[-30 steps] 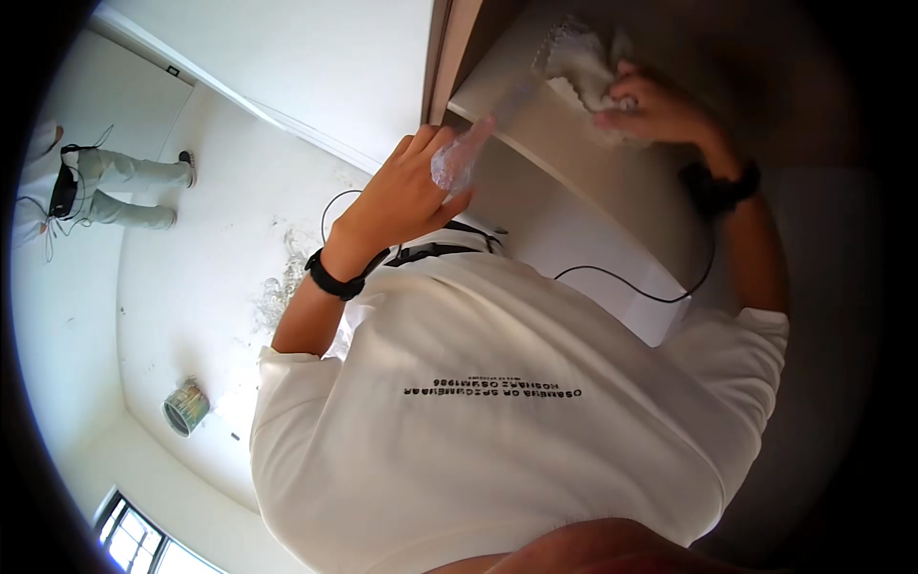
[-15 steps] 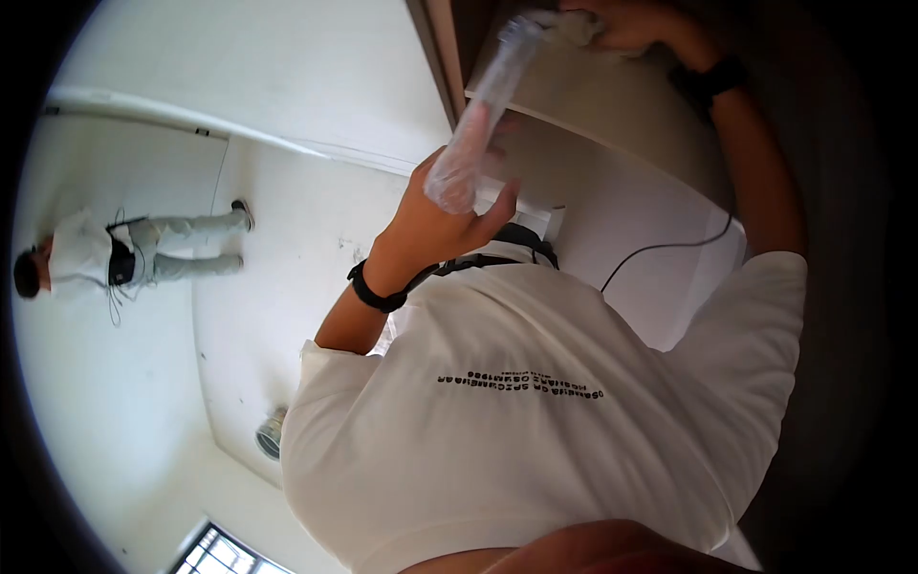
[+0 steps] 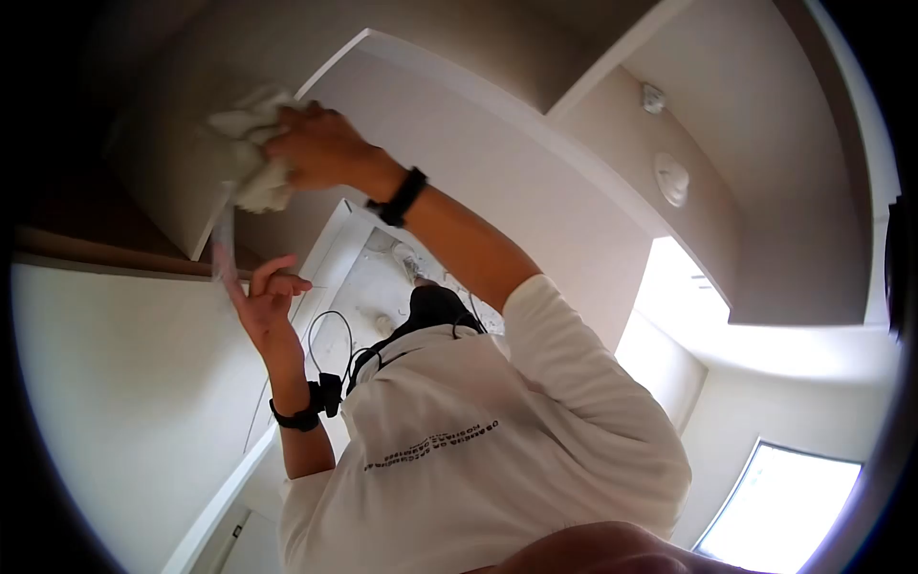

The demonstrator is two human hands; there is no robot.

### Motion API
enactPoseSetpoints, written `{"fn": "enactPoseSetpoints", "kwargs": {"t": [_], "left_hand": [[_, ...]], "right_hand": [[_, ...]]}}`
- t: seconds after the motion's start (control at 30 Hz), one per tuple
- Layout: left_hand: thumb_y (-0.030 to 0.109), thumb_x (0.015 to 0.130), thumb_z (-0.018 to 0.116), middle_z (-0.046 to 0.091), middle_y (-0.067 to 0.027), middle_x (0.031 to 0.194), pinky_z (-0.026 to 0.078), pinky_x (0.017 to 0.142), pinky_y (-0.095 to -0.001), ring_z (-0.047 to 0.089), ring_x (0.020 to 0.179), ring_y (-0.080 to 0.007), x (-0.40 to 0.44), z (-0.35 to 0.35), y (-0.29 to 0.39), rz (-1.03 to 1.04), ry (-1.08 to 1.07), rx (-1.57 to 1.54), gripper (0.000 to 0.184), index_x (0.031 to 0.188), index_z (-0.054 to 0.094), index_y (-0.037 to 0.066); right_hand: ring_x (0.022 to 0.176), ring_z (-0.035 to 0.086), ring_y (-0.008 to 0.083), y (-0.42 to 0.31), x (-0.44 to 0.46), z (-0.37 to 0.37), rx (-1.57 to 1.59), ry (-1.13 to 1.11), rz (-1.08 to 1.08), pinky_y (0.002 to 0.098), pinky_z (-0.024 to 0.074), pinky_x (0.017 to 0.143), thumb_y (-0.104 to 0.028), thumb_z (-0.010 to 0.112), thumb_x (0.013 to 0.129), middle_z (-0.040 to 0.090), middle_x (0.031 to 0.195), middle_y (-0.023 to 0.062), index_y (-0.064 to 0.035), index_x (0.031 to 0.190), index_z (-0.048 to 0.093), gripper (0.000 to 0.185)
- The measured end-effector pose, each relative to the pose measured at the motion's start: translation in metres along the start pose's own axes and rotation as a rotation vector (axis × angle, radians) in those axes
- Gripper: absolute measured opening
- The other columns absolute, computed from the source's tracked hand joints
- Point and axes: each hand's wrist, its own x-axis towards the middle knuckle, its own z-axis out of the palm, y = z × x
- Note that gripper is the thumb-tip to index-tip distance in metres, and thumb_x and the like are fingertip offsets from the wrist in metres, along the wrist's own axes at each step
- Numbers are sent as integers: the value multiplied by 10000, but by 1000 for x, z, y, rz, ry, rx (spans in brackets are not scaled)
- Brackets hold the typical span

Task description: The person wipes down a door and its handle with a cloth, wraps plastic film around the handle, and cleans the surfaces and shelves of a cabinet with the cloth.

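Observation:
My right hand [image 3: 325, 148] is closed on a crumpled whitish cloth [image 3: 263, 182], which lies against the brownish inner surface of a cabinet or shelf [image 3: 172, 163] at the upper left. Below it, my left hand [image 3: 263, 301] is raised close to the panel's lower edge, with its visible fingers apart. Clear thin plastic [image 3: 223, 244] covers an upright finger of that hand and reaches up towards the cloth; its tip is blurred. Both wrists wear black bands.
Shelf panels with pale edges [image 3: 459, 77] surround the arms. A round white fitting [image 3: 672, 180] and a smaller white one [image 3: 653, 99] sit on a panel at right. A bright window [image 3: 784, 502] is at lower right. A black cable [image 3: 330, 316] loops near my waist.
The view has swung round; the other person and the bucket are out of sight. My right hand with the cloth now appears at upper left, above my left hand, which still has the plastic on it.

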Motion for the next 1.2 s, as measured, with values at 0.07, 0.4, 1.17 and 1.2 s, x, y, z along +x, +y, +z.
{"fn": "enactPoseSetpoints", "kwargs": {"t": [0.07,0.4,1.17,1.2], "left_hand": [[120,861,481,661,-136,1039,465,767,-297,584,741,-148,3,-4,4,-161,-97,-140,759,1565,203,75],[237,889,509,625,-97,861,441,703,-266,532,718,-164,-20,89,4,-709,-696,-833,725,1523,265,-16],[-62,829,658,472,-96,1441,500,992,-360,554,1234,-230,-164,343,15,114,-1539,-104,716,1470,389,106],[-78,818,659,458,-97,1455,479,1024,-366,522,1275,-234,-166,350,14,78,-1548,-190,713,1459,402,98]], "right_hand": [[1065,578,342,15,-59,-18,-20,-84,176,449,510,924,-189,705,657,602,1143,83,-196,1075,696,418],[1198,582,299,-58,-266,-133,438,241,430,370,432,1047,-8,663,607,612,1277,159,-92,1384,540,791],[752,672,361,-92,-553,-233,152,516,741,393,521,697,-86,539,885,678,870,204,4,1221,507,349],[758,671,368,-94,-557,-237,118,513,726,398,523,698,-91,550,880,678,879,208,-9,1242,503,374]]}}
